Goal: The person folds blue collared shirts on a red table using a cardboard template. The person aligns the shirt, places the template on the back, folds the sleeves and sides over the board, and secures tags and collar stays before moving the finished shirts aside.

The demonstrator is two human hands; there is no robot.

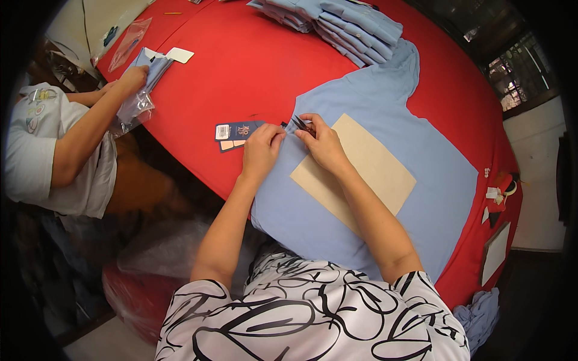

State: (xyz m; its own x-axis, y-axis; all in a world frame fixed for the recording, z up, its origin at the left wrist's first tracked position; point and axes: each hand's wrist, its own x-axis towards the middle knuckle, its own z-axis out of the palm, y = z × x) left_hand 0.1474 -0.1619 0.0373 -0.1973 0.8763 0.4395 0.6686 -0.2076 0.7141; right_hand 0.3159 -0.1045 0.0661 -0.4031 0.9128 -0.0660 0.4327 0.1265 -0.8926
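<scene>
A light blue shirt [433, 162] lies spread out on the red-covered table, with a beige rectangular board [373, 162] on top of it. At the shirt's left edge, near the collar, my left hand [261, 150] is closed, pinching the cloth beside a small dark label. Dark blue hang tags [236, 132] with a white sticker lie next to this hand. My right hand [325, 144] is closed round a small dark pointed tool that looks like thread snips [299, 124]. Their tips point at the cloth close to my left fingertips.
A stack of folded blue shirts [352, 27] sits at the far edge. On the left, a co-worker [66, 144] handles a folded blue shirt [150, 67] and a clear plastic bag [133, 111]. Tape and small items [504, 189] lie at the right edge, near a white board [495, 254].
</scene>
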